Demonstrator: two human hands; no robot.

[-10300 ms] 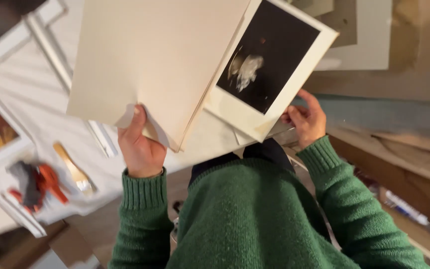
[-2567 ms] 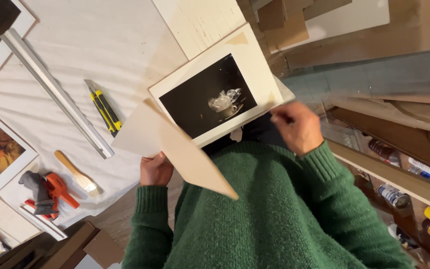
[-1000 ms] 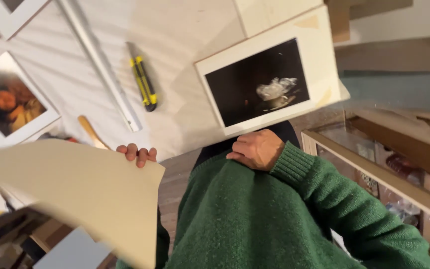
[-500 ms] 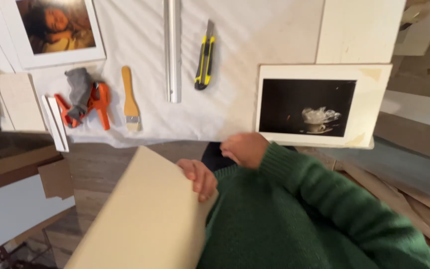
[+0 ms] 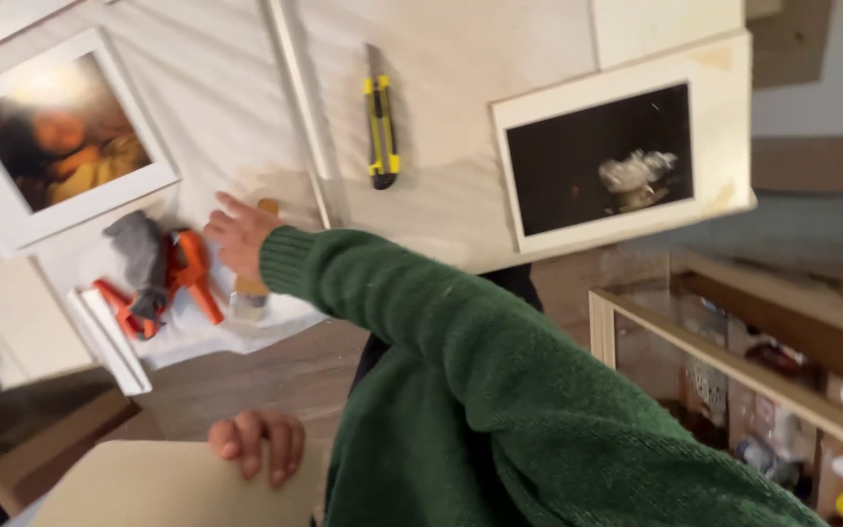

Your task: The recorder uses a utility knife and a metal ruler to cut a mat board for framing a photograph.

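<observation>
Item: stiff, light beige board, our left hand curled over its top edge; right hand, fingers spread, reaches the small wooden-handled brush, best taken by its handle.

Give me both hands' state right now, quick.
Left hand: fingers curled over the edge of a beige board, holding it.
Right hand: open, reaching over the wooden-handled brush, not gripping.

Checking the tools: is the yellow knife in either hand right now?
No, the knife lies alone on the table; the right hand reaches the brush.
</observation>
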